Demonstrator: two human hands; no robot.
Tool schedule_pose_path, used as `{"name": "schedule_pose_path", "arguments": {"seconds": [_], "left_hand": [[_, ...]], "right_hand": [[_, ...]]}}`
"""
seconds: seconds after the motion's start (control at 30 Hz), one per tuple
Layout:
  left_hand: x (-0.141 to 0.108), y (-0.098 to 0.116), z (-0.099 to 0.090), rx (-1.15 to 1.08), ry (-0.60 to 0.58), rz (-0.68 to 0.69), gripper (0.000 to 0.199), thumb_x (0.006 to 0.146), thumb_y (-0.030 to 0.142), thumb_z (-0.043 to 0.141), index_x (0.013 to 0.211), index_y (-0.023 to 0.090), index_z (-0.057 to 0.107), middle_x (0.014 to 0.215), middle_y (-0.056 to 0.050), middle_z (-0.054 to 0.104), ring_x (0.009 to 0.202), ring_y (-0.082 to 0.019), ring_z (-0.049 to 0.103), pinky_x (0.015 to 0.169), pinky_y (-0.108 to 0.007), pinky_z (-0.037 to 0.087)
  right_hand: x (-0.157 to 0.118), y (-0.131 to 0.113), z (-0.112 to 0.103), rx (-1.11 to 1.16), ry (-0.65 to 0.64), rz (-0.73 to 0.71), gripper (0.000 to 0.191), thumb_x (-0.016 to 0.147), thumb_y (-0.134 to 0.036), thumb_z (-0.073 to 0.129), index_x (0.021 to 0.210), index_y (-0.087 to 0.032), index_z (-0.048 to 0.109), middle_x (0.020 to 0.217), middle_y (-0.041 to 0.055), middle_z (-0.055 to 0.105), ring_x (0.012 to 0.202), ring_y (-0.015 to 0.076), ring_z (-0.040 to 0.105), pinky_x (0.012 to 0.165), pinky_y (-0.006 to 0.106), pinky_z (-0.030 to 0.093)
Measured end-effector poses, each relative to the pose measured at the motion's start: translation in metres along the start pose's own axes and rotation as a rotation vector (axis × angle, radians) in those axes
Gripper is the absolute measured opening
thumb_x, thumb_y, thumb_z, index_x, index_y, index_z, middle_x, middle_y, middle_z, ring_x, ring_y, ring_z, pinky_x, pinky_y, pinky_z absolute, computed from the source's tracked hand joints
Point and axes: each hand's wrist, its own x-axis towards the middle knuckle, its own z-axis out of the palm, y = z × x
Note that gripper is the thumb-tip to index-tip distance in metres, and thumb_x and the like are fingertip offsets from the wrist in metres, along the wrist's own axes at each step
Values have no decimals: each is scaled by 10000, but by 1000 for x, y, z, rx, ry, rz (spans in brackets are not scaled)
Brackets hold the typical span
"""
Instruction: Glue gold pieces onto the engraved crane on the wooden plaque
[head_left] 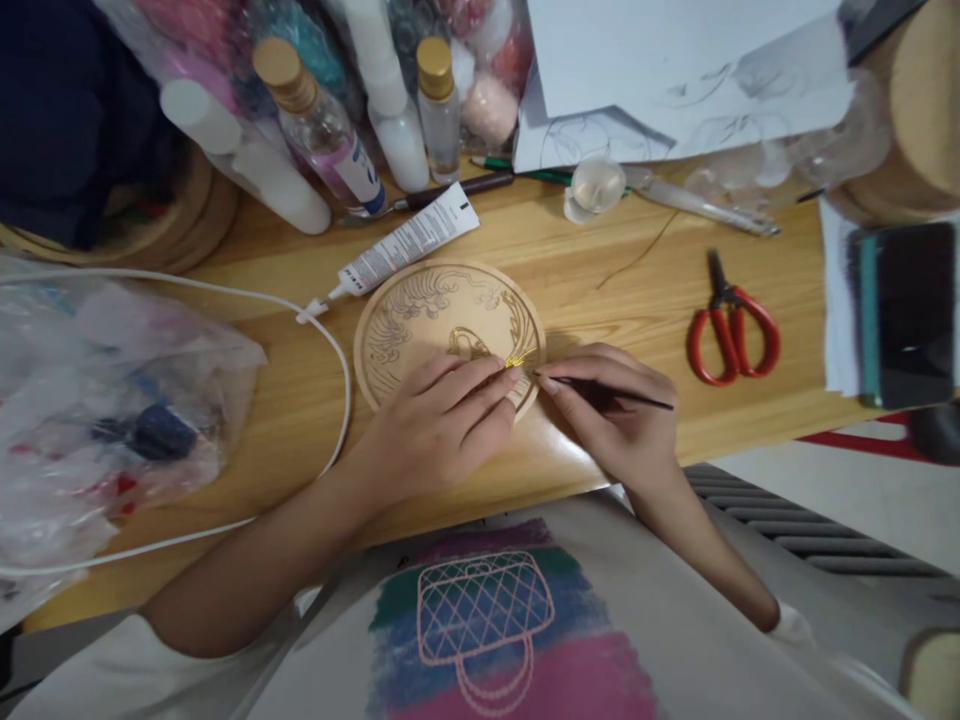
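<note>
A round wooden plaque lies on the table, printed with dark outlines of waves and curls. Gold wire follows some of its lines at the centre and right. My left hand rests over the plaque's lower part, its fingertips together on a short bright piece of gold wire near the right rim. From the right, my right hand pinches thin dark tweezers, their tip beside the left fingertips. Whether the tip touches the wire is too small to tell. My left hand hides the plaque's lower middle.
A white glue tube touches the plaque's upper left edge. Red-handled scissors and a phone lie to the right. Bottles and papers line the back. At left are a white cable and a plastic bag.
</note>
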Motion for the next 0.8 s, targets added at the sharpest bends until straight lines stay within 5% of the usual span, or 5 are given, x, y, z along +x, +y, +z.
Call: {"name": "schedule_pose_path", "arguments": {"seconds": [0.8], "left_hand": [[4,1,-3,-41,-40,-13,188,977,115,490,1020,136,672,1163,-87,737,1103,-216,667,919,-377,528]], "right_hand": [[-1,-1,0,-20,-9,-1,150,852,-126,681,917,-250,734,848,5,743,747,144,674,671,290,562]]}}
